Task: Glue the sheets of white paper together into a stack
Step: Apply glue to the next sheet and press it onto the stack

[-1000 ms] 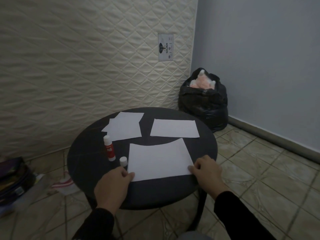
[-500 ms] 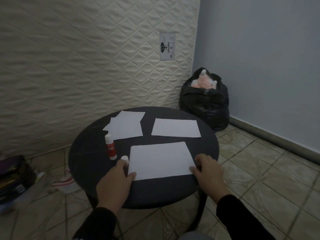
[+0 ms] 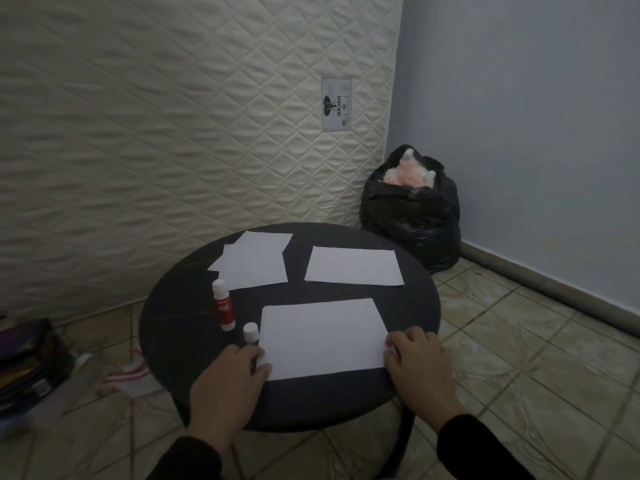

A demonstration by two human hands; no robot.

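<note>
A white paper sheet [image 3: 322, 336] lies squarely on the near part of the round dark table [image 3: 180, 327]. My left hand [image 3: 227, 381] holds its near left corner, with the thumb on top of the paper. My right hand [image 3: 420, 363] grips the near right corner with curled fingers. Another single sheet [image 3: 353, 270] lies at the far right. A loose pile of sheets [image 3: 254, 263] lies at the far left. A red and white glue stick [image 3: 223, 308] stands left of the near sheet. A small white-capped item [image 3: 250, 333] stands just beyond my left fingers.
A quilted mattress [image 3: 173, 116] leans against the wall behind the table. A stuffed black bag [image 3: 412, 209] sits in the corner at the right. Bags and a red-striped wrapper [image 3: 130, 374] lie on the tiled floor at the left.
The near sheet was skewed a second ago and now lies straight, turned between my two hands. Both hands stayed at its near corners.
</note>
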